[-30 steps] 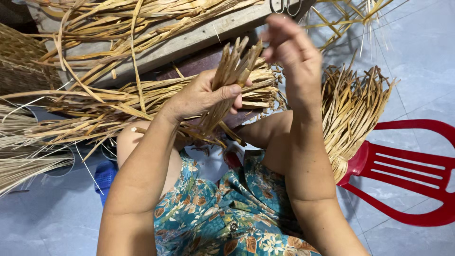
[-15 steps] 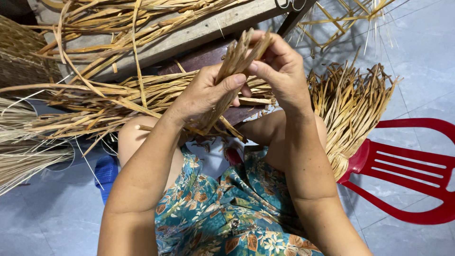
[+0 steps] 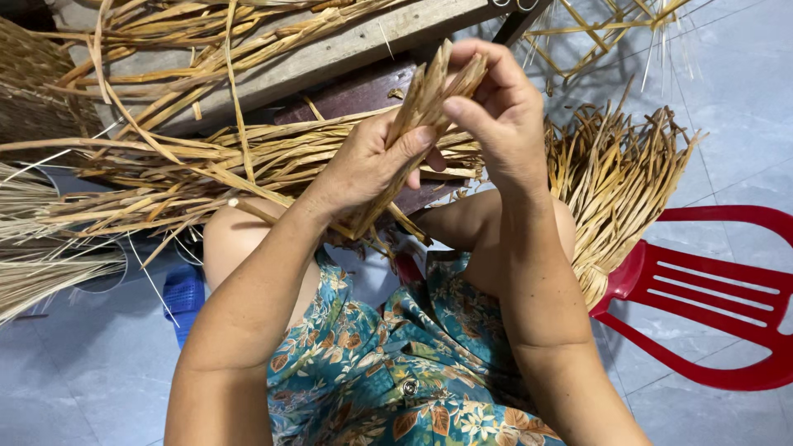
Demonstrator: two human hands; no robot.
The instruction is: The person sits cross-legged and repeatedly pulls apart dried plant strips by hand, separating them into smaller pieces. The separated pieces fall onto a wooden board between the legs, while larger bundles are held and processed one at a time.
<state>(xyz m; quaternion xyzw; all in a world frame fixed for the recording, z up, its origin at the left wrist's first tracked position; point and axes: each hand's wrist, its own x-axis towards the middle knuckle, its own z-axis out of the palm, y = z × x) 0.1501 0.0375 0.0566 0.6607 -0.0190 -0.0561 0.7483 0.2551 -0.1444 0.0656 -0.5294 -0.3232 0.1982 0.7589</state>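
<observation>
My left hand (image 3: pixel 368 165) grips a small bundle of dried straw strips (image 3: pixel 423 103) at its middle, thumb pressed against it, the bundle tilted up to the right. My right hand (image 3: pixel 496 107) closes its fingertips on the top ends of the same bundle. Both hands are raised above my knees. More loose dried straw (image 3: pixel 206 165) lies across my lap and spreads to the left, passing under the hands.
A worn wooden plank (image 3: pixel 330 49) draped with straw runs across the top. A thick sheaf of straw (image 3: pixel 615 190) leans on a red plastic chair (image 3: pixel 710 289) at right. A blue object (image 3: pixel 183 293) sits on the grey tiled floor (image 3: pixel 83 380). Pale fine fibres (image 3: pixel 41 264) lie far left.
My right hand came down from above the bundle and closed on its top ends. My left hand kept its hold on the bundle throughout.
</observation>
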